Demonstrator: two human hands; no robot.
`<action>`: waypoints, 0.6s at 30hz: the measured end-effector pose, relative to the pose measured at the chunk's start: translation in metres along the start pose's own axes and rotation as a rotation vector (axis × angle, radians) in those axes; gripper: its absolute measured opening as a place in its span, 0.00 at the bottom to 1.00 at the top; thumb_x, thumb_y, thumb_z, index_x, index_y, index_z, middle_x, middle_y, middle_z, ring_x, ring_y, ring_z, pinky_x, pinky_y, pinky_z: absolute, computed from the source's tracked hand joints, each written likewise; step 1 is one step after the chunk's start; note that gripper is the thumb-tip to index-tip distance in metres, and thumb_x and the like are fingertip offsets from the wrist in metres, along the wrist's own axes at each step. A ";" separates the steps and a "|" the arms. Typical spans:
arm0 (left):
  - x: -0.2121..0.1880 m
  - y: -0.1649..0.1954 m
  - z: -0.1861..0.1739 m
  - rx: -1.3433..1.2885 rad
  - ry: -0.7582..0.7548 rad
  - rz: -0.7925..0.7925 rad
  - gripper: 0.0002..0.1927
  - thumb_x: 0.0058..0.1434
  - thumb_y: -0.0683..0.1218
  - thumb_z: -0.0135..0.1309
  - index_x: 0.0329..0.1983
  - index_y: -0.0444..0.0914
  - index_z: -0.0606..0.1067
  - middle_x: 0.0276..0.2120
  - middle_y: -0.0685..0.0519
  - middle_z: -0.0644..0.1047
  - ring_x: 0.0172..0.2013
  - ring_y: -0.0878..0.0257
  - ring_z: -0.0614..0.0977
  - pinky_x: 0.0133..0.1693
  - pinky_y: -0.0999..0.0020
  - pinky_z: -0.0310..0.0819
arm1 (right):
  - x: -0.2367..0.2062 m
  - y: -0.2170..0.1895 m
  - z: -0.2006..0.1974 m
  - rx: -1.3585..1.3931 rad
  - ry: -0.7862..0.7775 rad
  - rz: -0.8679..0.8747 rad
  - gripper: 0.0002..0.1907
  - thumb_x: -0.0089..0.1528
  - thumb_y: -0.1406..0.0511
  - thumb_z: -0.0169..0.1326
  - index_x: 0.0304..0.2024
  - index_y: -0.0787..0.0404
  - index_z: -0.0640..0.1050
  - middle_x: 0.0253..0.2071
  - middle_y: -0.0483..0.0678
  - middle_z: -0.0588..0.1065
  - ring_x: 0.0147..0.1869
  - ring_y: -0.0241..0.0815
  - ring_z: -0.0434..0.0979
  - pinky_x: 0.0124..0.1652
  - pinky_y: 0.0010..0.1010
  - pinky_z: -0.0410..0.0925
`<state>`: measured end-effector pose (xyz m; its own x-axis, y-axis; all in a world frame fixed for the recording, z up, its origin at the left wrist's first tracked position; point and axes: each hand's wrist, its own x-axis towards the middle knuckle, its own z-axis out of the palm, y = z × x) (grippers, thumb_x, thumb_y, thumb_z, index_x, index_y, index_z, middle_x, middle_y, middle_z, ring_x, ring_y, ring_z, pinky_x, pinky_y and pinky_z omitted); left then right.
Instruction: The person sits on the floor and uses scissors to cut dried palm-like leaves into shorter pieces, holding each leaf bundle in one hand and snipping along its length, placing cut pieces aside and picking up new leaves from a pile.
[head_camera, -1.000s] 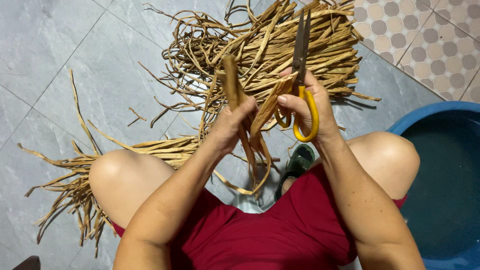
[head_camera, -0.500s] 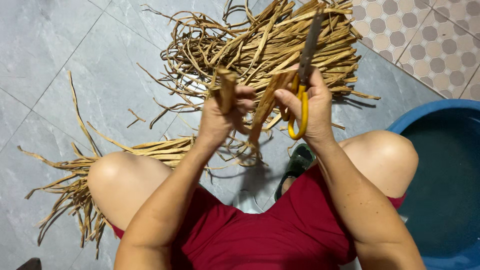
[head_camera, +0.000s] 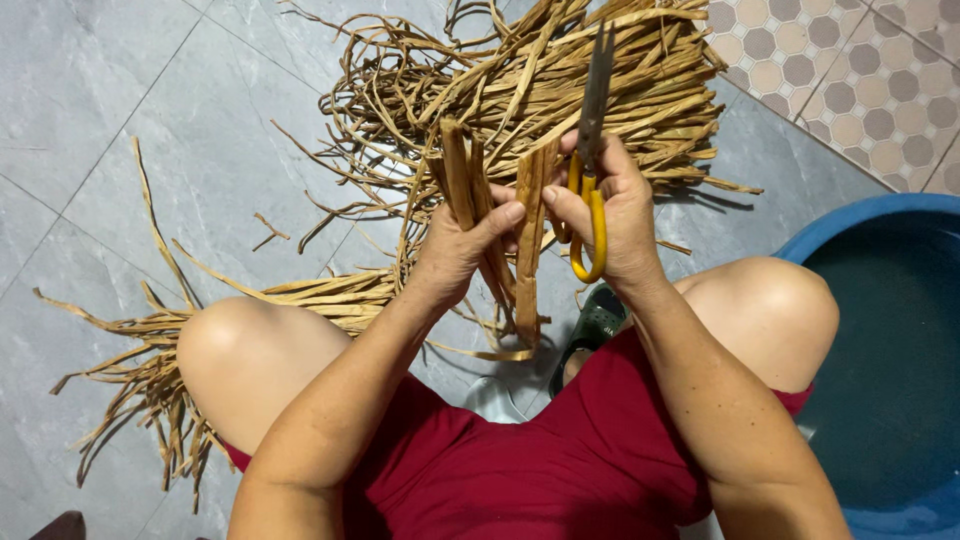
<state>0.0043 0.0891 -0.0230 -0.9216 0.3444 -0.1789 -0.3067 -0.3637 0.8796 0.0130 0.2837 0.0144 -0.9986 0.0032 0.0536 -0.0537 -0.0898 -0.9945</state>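
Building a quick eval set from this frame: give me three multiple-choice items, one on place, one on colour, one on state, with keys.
1. Where does the blue tub sit?
A. by the person's right knee
B. by the left knee
C. on top of the strip pile

2. What colour are the handles of the scissors?
A. red
B. yellow
C. black

3. How do the scissors stand in the right hand?
A. lying flat on the floor
B. blades pointing down at the lap
C. blades pointing up, away from the person

Answers:
1 A, the tub's rim shows at the frame's right, past the right knee.
2 B, a yellow loop hangs below the right hand's fingers.
3 C, the dark blades rise above the hand over the pile of dried strips, while the left hand keeps a grip on a bunch of strips.
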 end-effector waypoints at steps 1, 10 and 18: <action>0.001 0.000 0.000 0.002 0.006 0.010 0.10 0.66 0.45 0.62 0.45 0.34 0.78 0.32 0.56 0.80 0.32 0.69 0.80 0.37 0.72 0.77 | 0.000 0.002 0.002 -0.007 -0.012 -0.020 0.21 0.65 0.75 0.59 0.59 0.59 0.71 0.41 0.41 0.73 0.42 0.29 0.73 0.40 0.20 0.69; 0.004 0.007 0.000 -0.024 0.156 0.127 0.11 0.64 0.44 0.62 0.46 0.35 0.77 0.34 0.54 0.81 0.33 0.68 0.82 0.37 0.71 0.79 | -0.008 0.005 0.010 -0.206 -0.044 -0.151 0.32 0.63 0.66 0.66 0.66 0.60 0.66 0.53 0.47 0.73 0.56 0.37 0.73 0.57 0.29 0.71; 0.004 0.020 -0.002 0.032 0.301 0.215 0.14 0.65 0.45 0.63 0.50 0.34 0.79 0.35 0.55 0.82 0.32 0.70 0.81 0.37 0.75 0.78 | -0.015 -0.007 0.024 -0.676 -0.121 -0.203 0.41 0.55 0.55 0.72 0.64 0.62 0.66 0.56 0.55 0.73 0.61 0.51 0.76 0.58 0.39 0.68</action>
<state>-0.0059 0.0810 -0.0068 -0.9943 -0.0089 -0.1062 -0.0954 -0.3715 0.9235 0.0285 0.2603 0.0226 -0.9636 -0.1598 0.2142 -0.2670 0.5375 -0.7999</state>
